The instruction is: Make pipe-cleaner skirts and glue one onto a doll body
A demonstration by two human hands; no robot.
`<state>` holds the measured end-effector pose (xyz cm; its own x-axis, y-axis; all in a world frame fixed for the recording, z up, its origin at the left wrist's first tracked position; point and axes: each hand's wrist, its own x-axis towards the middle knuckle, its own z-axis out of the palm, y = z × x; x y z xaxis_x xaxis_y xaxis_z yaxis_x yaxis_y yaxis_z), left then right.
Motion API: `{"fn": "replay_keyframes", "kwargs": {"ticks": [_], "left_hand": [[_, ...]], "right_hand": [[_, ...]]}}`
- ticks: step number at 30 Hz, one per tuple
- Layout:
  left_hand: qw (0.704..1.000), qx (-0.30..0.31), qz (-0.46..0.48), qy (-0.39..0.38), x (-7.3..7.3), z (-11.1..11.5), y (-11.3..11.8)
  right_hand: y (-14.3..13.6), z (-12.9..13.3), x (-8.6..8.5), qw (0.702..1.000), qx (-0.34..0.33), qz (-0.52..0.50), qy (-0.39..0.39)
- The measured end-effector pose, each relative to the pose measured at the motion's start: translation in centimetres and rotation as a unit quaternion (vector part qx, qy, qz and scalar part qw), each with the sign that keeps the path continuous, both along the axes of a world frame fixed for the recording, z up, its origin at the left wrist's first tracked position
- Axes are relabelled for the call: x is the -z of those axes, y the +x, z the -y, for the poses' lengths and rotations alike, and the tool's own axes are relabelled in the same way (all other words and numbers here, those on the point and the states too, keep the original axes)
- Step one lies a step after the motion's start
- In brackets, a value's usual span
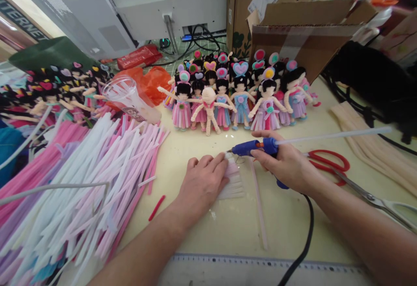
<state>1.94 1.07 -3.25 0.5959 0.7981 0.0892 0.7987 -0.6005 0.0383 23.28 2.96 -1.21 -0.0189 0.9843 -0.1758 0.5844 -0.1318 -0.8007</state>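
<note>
A blue glue gun (247, 147) with a long clear glue stick in its back is gripped by my right hand (288, 162). Its nozzle points left, at the top end of a row of short white and pale pink fuzzy strips (235, 182). Over the left part of those strips lies my left hand (205, 177), palm down, fingers stretched out and pressing on them. A long pale pink strip (259, 208) lies just right of the row. Left of my left wrist is a short red piece (157, 208).
Finished dolls (241, 99) stand in rows behind my hands, one undressed doll (208, 108) in front. Loose fuzzy stems (81, 182) cover the left side. Red-handled scissors (329, 160), metal scissors (371, 197) and beige stems lie right. A ruler (260, 263) runs along the front.
</note>
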Motion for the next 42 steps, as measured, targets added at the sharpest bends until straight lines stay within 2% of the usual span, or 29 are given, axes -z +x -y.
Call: {"fn": "replay_keyframes", "kwargs": {"ticks": [4,8,12,15,25,30,35,42], "left_hand": [[1.0,-0.002,-0.003,-0.001,-0.1,0.0,0.0],[1.0,-0.002,0.0,0.001,0.0,0.0,-0.1],[1.0,-0.003,0.005,0.002,0.2,-0.1,-0.1],[1.0,-0.002,0.001,0.0,0.2,-0.1,0.0],[1.0,0.0,0.0,0.006,0.1,0.0,-0.1],[1.0,-0.001,-0.004,0.002,0.2,0.0,-0.1],[1.0,-0.002,0.006,-0.002,0.0,0.1,-0.1],[1.0,-0.002,0.003,-0.003,0.0,0.1,-0.1]], "right_hand": [[0.3,0.2,0.0,1.0,0.002,-0.018,-0.004],[1.0,0.5,-0.3,0.999,-0.037,-0.032,-0.001],[1.5,0.6,-0.5,0.997,-0.062,-0.028,-0.04],[1.3,0.4,-0.4,0.996,-0.052,-0.036,-0.055],[0.4,0.0,-0.3,1.0,-0.011,-0.01,0.004],[0.4,-0.1,0.0,1.0,-0.019,-0.013,0.009],[0.5,0.0,0.3,0.999,-0.034,-0.001,-0.016],[0.7,-0.1,0.9,0.999,-0.045,-0.006,0.005]]}}
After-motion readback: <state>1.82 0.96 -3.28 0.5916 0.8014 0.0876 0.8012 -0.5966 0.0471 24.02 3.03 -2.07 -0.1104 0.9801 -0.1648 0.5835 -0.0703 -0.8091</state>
